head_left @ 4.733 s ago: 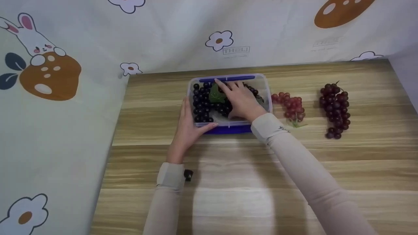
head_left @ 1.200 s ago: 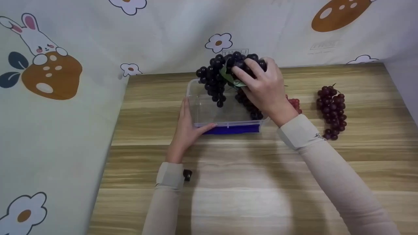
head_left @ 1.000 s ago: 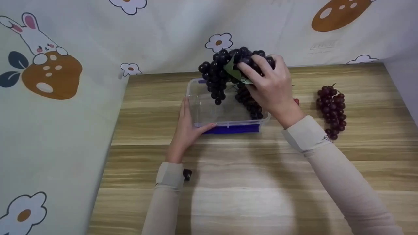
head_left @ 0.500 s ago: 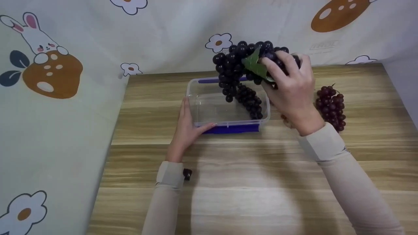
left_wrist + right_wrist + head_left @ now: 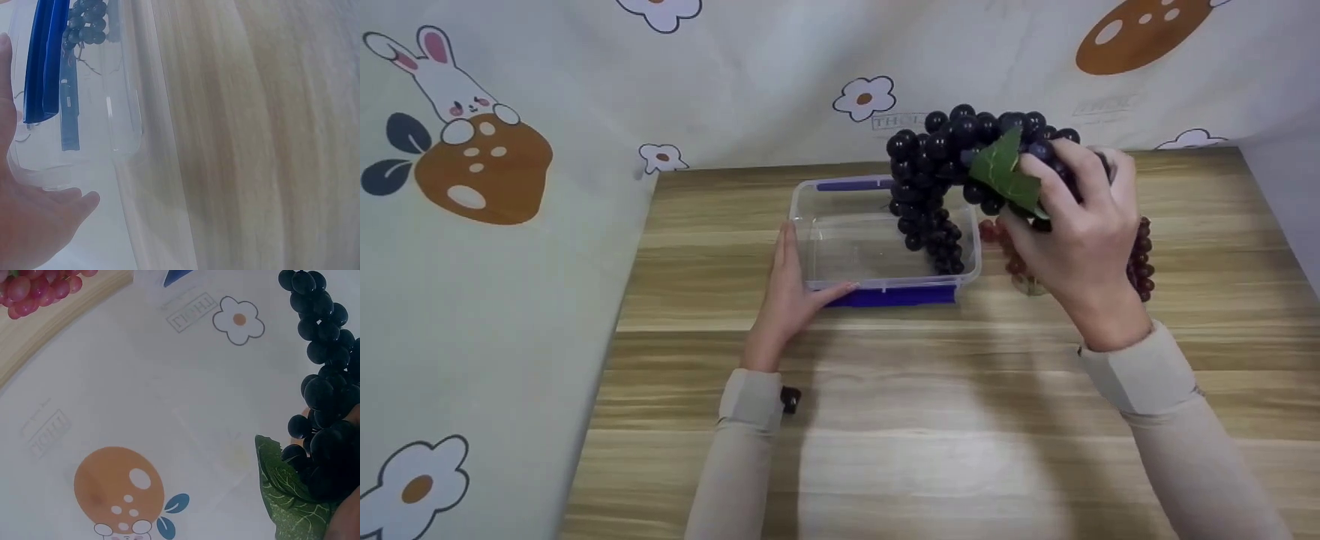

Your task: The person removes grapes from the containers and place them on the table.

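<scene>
My right hand (image 5: 1084, 232) grips a large bunch of black grapes (image 5: 934, 150) with a green leaf (image 5: 1005, 172), lifted above the table. Its loose end hangs over the right part of a clear plastic container (image 5: 847, 284) with blue side latches. A smaller bunch of dark grapes (image 5: 949, 255) lies inside the container at the right, partly hidden by the raised one. My left hand (image 5: 791, 300) rests on the container's near left corner, fingers straight along the left wall and thumb across the front rim. In the right wrist view the black grapes (image 5: 320, 394) hang at the right edge.
Light red grapes (image 5: 990, 231) lie on the wooden table (image 5: 885, 465) just right of the container, partly behind my right hand. Farther right is a dark red bunch (image 5: 1144, 266), mostly covered by that hand. A patterned cloth (image 5: 765, 82) hangs behind the table.
My right hand took hold of the black grapes, lifted them out of the container and moved right with them. The smaller dark bunch inside became visible. My left hand stayed at the container.
</scene>
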Available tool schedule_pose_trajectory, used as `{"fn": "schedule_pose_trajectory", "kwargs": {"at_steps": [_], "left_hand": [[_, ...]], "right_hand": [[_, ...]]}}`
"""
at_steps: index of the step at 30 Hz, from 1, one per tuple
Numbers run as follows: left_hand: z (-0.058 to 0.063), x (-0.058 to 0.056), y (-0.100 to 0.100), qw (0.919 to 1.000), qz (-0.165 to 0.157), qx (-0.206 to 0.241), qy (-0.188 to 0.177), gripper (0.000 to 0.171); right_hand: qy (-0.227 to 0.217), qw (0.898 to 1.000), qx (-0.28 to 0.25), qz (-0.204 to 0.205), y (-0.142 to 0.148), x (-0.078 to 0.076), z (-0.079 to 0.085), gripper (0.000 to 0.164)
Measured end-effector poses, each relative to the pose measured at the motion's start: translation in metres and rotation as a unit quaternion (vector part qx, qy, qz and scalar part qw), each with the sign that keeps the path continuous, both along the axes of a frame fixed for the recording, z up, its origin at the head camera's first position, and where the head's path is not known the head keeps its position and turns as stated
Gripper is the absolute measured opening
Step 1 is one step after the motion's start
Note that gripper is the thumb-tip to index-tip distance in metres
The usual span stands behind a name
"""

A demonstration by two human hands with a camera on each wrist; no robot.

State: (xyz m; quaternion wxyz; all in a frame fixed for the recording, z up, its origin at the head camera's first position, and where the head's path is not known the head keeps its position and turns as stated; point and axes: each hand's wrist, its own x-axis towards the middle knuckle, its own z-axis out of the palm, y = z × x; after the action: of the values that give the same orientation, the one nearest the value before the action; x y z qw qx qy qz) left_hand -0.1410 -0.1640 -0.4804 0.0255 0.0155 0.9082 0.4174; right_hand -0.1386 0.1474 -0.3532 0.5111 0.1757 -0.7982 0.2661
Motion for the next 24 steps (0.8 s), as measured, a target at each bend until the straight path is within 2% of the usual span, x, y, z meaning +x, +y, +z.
{"fn": "schedule_pose_trajectory", "kwargs": {"at_steps": [10, 16, 24], "left_hand": [[0.0, 0.001, 0.001, 1.0, 0.001, 0.001, 0.0, 0.137], [0.001, 0.001, 0.002, 1.0, 0.001, 0.001, -0.007, 0.137], [0.0, -0.002, 0.002, 1.0, -0.005, 0.006, -0.004, 0.136]], "right_hand": [[0.001, 0.999, -0.038, -0.01, 0.008, 0.028, 0.001, 0.027], [0.006, 0.998, -0.059, -0.011, 0.014, 0.042, -0.004, 0.03], [0.022, 0.997, -0.068, -0.018, 0.027, 0.067, -0.012, 0.029]]}}
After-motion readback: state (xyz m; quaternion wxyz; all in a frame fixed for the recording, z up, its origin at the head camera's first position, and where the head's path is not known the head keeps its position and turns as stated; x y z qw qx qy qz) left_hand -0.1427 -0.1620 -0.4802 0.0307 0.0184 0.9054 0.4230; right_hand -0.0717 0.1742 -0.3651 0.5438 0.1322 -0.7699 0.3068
